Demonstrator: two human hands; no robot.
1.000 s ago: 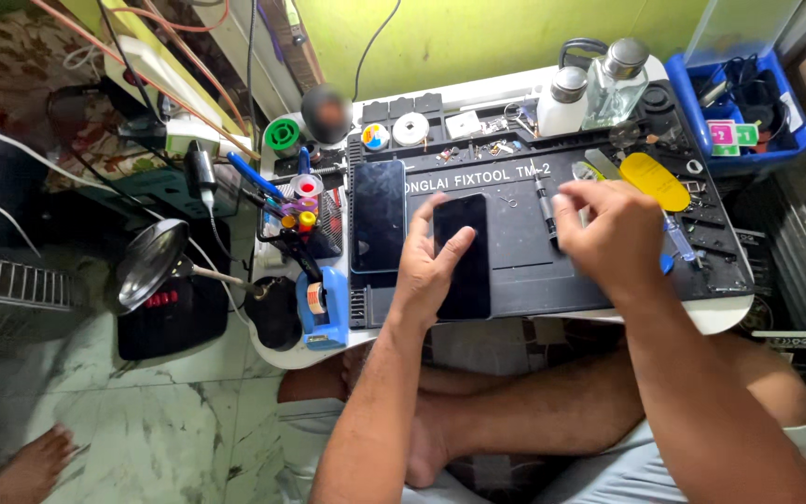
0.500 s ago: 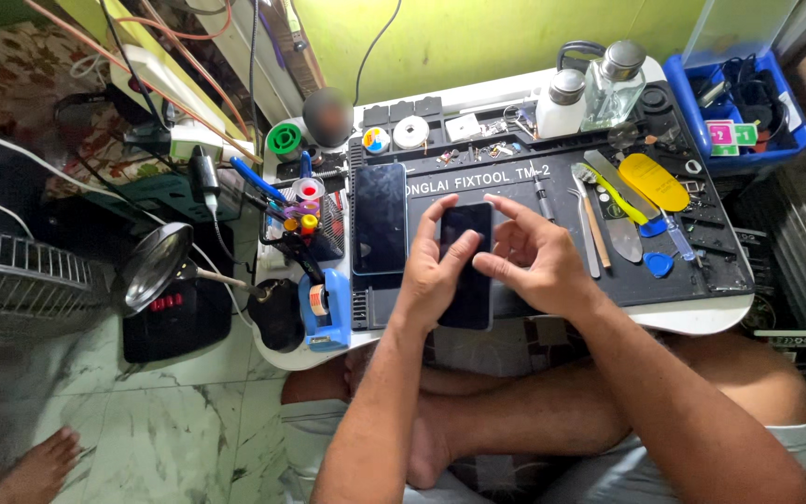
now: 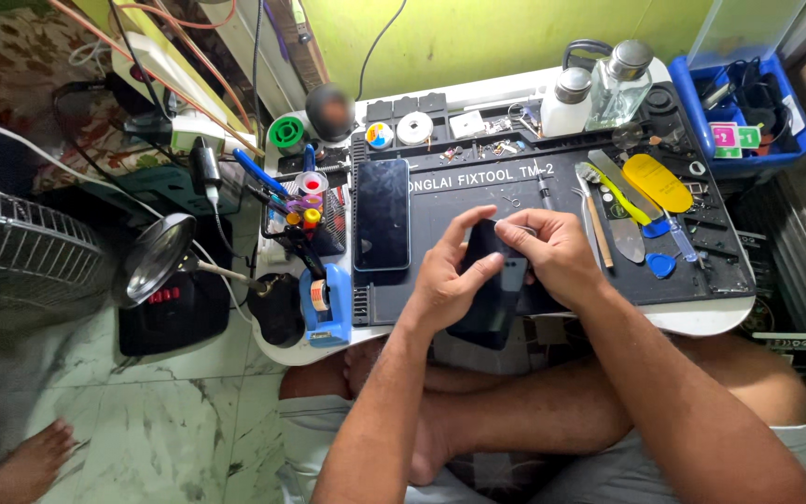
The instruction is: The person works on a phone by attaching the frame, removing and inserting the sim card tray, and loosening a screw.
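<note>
My left hand point(image 3: 448, 276) grips a dark phone point(image 3: 491, 303) by its left edge, tilted up off the black work mat point(image 3: 459, 201). My right hand point(image 3: 552, 252) is at the phone's top right corner, with thumb and forefinger pinched on a small thin tool or pin that is too small to make out. A second dark phone point(image 3: 382, 213) lies flat on the mat to the left, screen up.
Tweezers point(image 3: 595, 224), a metal spatula point(image 3: 619, 219), a yellow pry card point(image 3: 657, 182) and blue picks point(image 3: 661, 265) lie on the mat's right. Two bottles point(image 3: 599, 93) stand at the back. A blue bin point(image 3: 748, 103), tape dispenser point(image 3: 326, 301), lamp point(image 3: 156, 261) and fan point(image 3: 20, 252) surround the small table.
My right hand came back from the tools at the right to the phone's top corner. Both hands have lifted and tilted the phone toward me off the mat.
</note>
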